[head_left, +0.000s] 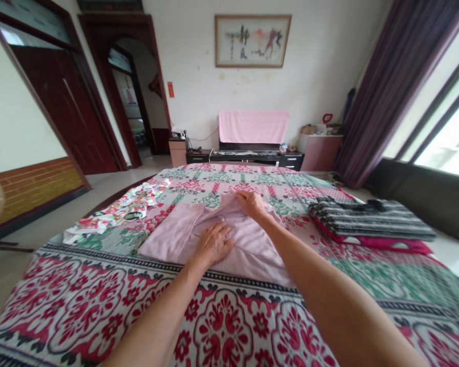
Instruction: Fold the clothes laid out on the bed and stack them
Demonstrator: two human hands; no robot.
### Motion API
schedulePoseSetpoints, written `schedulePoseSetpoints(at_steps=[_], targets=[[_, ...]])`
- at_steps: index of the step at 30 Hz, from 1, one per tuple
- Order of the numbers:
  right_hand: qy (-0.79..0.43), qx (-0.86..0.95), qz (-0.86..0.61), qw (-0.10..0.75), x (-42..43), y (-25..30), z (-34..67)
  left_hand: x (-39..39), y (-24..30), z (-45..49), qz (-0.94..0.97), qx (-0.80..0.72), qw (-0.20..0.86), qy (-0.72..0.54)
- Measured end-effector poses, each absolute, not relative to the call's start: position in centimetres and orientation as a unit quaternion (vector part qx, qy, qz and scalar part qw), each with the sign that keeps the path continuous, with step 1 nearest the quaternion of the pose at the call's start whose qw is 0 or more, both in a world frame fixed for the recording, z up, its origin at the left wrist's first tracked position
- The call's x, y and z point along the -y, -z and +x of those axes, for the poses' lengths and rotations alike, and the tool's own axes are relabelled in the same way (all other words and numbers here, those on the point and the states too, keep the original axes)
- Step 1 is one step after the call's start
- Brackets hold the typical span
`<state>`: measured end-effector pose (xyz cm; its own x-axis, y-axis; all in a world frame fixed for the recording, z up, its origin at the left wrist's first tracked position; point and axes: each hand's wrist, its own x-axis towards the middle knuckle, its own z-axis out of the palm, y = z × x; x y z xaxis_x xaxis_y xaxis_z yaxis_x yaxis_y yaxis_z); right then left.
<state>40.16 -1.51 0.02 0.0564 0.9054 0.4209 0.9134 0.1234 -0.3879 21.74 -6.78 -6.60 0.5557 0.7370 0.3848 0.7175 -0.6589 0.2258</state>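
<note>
A pale pink shirt [172, 232] lies spread on the patterned cloth, with its left side folded inward and creases across its middle. My left hand [215, 241] rests on the middle of the shirt, fingers stretched out over the fabric. Farther away, my right hand [251, 204] pinches the shirt at its far edge, near the neck, where the fabric is slightly raised. My right forearm covers part of the shirt's right side.
A red, green and white patterned cloth [225, 326] covers the large surface. Folded striped clothing [371, 219] lies stacked on a magenta item [390, 243] at right. At left lies a crumpled multicoloured print garment [126, 208]. A low black cabinet [252, 159] stands beyond.
</note>
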Motion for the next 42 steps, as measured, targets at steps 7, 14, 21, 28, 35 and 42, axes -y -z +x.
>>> schedulePoseSetpoints(at_steps=[7, 14, 21, 28, 35, 42], targets=[[-0.021, 0.774, -0.544, 0.322, 6.2, -1.8, 40.5, 7.1, 6.3, 21.8, 0.863, -0.418, 0.014, -0.284], [-0.033, 0.688, -0.624, 0.369, 8.9, -0.1, 42.5, 7.3, 5.7, 21.2, 0.772, -0.484, -0.033, -0.412], [-0.06, 0.737, -0.603, 0.299, 8.8, 1.9, 42.3, 6.7, 5.9, 21.3, 0.725, -0.495, -0.014, -0.479], [-0.087, 0.755, -0.611, 0.221, 9.1, 2.5, 41.1, 6.4, 6.5, 21.5, 0.8, -0.454, 0.021, -0.391], [-0.087, 0.763, -0.591, 0.246, 9.0, 2.0, 41.4, 5.7, 5.7, 21.1, 0.787, -0.434, 0.045, -0.436], [-0.239, 0.766, -0.518, 0.295, 9.5, 0.0, 42.1, 5.8, 3.8, 20.0, 0.752, -0.435, 0.095, -0.486]])
